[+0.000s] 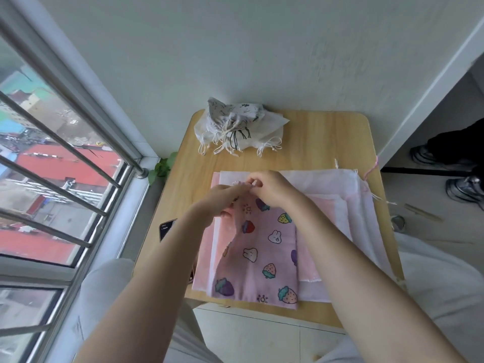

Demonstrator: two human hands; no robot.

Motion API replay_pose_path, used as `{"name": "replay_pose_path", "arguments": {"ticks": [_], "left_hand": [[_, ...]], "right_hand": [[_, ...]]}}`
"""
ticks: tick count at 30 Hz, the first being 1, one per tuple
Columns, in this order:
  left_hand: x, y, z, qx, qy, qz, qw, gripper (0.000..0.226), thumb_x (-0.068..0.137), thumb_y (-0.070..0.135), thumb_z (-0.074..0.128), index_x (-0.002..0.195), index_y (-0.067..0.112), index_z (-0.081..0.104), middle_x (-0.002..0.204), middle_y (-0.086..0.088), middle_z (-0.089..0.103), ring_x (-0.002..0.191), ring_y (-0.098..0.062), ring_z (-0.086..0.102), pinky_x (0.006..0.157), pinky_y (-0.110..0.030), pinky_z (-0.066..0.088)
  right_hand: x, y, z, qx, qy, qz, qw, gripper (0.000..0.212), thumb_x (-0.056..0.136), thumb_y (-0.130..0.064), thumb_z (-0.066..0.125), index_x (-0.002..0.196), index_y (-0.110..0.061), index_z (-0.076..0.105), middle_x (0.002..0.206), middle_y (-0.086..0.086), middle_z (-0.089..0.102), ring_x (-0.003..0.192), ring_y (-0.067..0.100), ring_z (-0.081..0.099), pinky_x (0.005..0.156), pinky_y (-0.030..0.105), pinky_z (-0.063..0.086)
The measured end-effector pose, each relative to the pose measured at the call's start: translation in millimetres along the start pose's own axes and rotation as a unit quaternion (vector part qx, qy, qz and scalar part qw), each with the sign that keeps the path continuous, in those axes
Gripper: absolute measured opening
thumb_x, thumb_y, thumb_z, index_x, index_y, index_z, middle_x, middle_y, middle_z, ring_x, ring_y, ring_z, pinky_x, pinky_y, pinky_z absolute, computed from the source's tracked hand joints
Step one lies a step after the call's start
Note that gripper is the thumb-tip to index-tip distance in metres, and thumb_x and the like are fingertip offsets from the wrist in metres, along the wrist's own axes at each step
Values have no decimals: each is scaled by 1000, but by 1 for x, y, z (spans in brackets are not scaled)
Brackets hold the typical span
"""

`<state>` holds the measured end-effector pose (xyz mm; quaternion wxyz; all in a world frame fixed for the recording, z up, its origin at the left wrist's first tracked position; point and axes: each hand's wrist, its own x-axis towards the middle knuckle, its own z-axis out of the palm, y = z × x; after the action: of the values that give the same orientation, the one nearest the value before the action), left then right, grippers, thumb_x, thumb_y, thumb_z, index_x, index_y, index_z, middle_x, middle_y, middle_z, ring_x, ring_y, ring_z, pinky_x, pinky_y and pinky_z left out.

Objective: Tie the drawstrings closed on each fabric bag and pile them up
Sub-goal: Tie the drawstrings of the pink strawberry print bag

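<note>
Both forearms reach forward from the bottom of the view over a small wooden table (327,132), and the hands meet above the far end of a pink printed bag (264,247) with strawberries and rabbits on it. That bag lies on top of a flat stack of pale pink and white bags (348,195), its near edge close to the table's near edge and its mouth gathered up toward the hands.

The left hand (222,199) comes in from the left with the wrist slightly raised; its fingers are curled and pinch the gathered mouth of the printed bag, with the lower fingers tucked against the fabric. The right hand (272,186) arches over from the right, knuckles up, fingers bent inward and pinching at the same gathered spot; whether it has the drawstring or the cloth is too small to tell. The two hands touch at the fingertips.

Left of the stack, a phone (167,227) shows partly under the left forearm. Beyond the stack, at the table's far edge by the wall, sits a pile of tied white bags (233,127), their cords trailing toward the stack.
</note>
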<state>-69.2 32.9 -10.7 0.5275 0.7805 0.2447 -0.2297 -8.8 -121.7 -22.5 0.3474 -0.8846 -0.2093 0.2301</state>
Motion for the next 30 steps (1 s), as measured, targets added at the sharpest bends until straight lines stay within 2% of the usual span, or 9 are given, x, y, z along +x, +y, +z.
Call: {"name": "replay_pose_path", "arguments": {"ticks": [4, 8, 10, 12, 14, 18, 22, 26, 30], "left_hand": [[3, -17, -9, -113, 135, -11, 984, 26, 90, 43, 62, 85, 18, 69, 85, -4, 65, 77, -20, 60, 63, -30, 53], [3, -22, -10, -256, 151, 9, 955, 12, 91, 22, 65, 88, 12, 70, 89, -5, 67, 76, -16, 61, 68, -27, 53], [2, -21, -13, -388, 115, -10, 914, 10, 93, 17, 58, 90, 9, 64, 86, -3, 62, 70, -12, 59, 66, -24, 50], [2, -23, -17, -530, 78, -35, 843, 9, 94, 12, 54, 93, 4, 59, 81, -5, 62, 51, -11, 58, 53, -24, 51], [2, -30, -20, -581, 72, -47, 809, 10, 94, 12, 54, 98, 3, 57, 81, -7, 65, 45, -10, 58, 51, -23, 52], [4, -43, -20, -583, 82, -57, 806, 18, 96, 24, 56, 84, 10, 60, 73, -3, 66, 61, -12, 62, 59, -23, 54], [4, -45, -17, -579, 106, -59, 806, 26, 99, 24, 53, 77, 10, 56, 47, 4, 53, 37, -6, 49, 40, -15, 43], [5, -49, -18, -532, 151, -70, 830, 20, 95, 23, 58, 81, 9, 59, 49, 3, 59, 50, -10, 53, 51, -18, 43], [6, -54, -16, -533, 159, -87, 827, 19, 93, 21, 60, 79, 9, 60, 53, 1, 63, 56, -12, 57, 59, -19, 47]], "right_hand": [[1, -12, 15, 2, -20, -16, 1000, 18, 95, -22, 60, 112, -22, 67, 97, -5, 57, 89, 16, 56, 74, 27, 45], [-3, -12, 18, -33, -10, -7, 999, 16, 92, -31, 62, 103, -19, 65, 97, -3, 61, 87, 18, 58, 68, 29, 45], [-5, -6, 15, -67, -6, 13, 998, 26, 88, -43, 63, 88, -18, 61, 89, -2, 62, 83, 20, 59, 67, 32, 45], [-9, 3, 10, -78, 12, 44, 996, 43, 87, -56, 60, 82, -14, 59, 83, -2, 62, 78, 20, 59, 69, 33, 45], [-14, 13, 6, -60, 34, 71, 995, 54, 91, -61, 50, 73, -10, 53, 73, -1, 56, 68, 20, 54, 67, 33, 42], [-19, 27, -1, 15, 69, 109, 992, 50, 101, -47, 40, 65, -13, 38, 64, 2, 44, 62, 20, 45, 61, 32, 34], [-18, 36, 2, 115, 102, 115, 981, 45, 100, -43, 45, 68, -12, 44, 63, 5, 44, 60, 19, 44, 62, 31, 34], [-23, 39, 6, 334, 139, 171, 916, 40, 91, -51, 58, 83, -11, 58, 72, 8, 49, 67, 19, 48, 63, 29, 37], [-21, 46, 10, 483, 95, 197, 848, 52, 82, -53, 64, 99, -3, 63, 93, 18, 63, 85, 28, 60, 81, 42, 52]]}}
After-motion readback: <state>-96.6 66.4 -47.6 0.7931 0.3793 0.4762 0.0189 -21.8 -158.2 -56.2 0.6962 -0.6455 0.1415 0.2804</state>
